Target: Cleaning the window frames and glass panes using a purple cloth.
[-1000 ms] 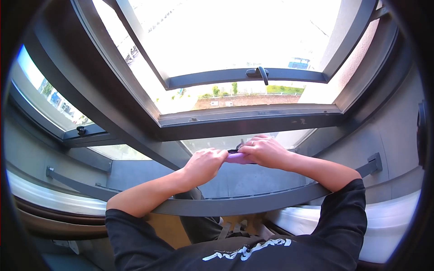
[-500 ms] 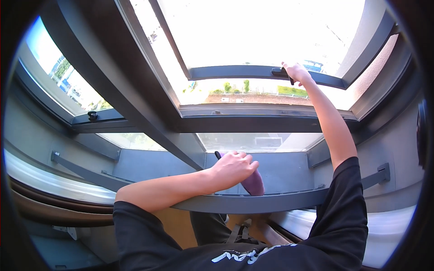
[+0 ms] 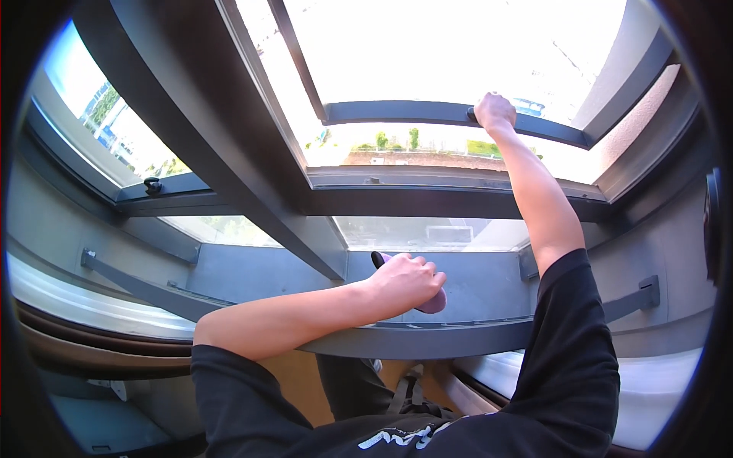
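Observation:
My right arm stretches out to the open window sash (image 3: 397,112). There my right hand (image 3: 496,112) is closed round the black window handle (image 3: 471,115) on its bottom rail; most of the handle is hidden by the fingers. Lower down, my left hand (image 3: 405,284) grips a soft-looking purple thing (image 3: 434,302) with a black part showing past the thumb side. Its exact kind I cannot make out, as the hand covers its middle. My left forearm passes just over the grey curved guard rail (image 3: 427,341).
A thick dark frame post (image 3: 221,145) and a crossbar (image 3: 427,203) stand between me and the sash. At left is another window with a black handle (image 3: 153,185). Beyond the guard rail lies a grey ledge (image 3: 489,278). White strips flank me on both sides.
My right hand has closed more fully over the handle, hiding its lever. My left hand has shifted slightly right, and the purple thing no longer hangs down to the guard rail.

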`<state>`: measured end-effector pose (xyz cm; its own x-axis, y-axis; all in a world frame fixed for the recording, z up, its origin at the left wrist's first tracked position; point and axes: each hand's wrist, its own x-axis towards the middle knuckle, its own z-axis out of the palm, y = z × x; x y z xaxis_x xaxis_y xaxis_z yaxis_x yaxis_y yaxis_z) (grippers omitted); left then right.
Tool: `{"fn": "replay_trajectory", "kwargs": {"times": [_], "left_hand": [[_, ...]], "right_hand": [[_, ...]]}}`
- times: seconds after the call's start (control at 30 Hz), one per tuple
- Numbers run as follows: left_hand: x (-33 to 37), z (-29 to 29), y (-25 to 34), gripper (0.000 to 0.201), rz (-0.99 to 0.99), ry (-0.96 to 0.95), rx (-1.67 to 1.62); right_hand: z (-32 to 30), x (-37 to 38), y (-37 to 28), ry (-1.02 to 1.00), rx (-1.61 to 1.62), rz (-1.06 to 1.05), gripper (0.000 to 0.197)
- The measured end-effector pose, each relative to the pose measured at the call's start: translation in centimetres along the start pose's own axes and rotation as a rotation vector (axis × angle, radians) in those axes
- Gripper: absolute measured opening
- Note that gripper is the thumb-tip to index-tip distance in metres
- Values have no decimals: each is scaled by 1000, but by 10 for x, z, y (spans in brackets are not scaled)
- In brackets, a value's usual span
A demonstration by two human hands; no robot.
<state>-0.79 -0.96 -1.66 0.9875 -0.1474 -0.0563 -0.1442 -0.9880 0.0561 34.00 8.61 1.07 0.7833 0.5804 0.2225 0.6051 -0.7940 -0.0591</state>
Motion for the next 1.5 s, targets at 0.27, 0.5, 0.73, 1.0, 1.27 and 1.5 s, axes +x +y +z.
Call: {"fn": "replay_trajectory", "kwargs": {"times": [0.27, 0.5, 0.73, 1.0, 1.27, 1.5], "left_hand": [[-3, -4, 2, 21, 6, -61, -50], [-5, -4, -1, 21, 31, 5, -39], [-4, -5, -1, 19, 30, 32, -28], [-3, -2, 0, 21, 46, -46, -56], [0, -7, 0, 21, 53, -79, -36], [-2, -10, 1, 17, 63, -25, -5]], "right_hand": [[18, 17, 42, 160, -34, -470, 31], [23, 38, 67, 350, -55, -867, 23], [20, 40, 62, 546, 22, -786, 35], [49, 30, 59, 657, 222, -509, 31], [51, 27, 53, 676, 104, -470, 31], [37, 19, 36, 374, 57, -314, 32]]}}
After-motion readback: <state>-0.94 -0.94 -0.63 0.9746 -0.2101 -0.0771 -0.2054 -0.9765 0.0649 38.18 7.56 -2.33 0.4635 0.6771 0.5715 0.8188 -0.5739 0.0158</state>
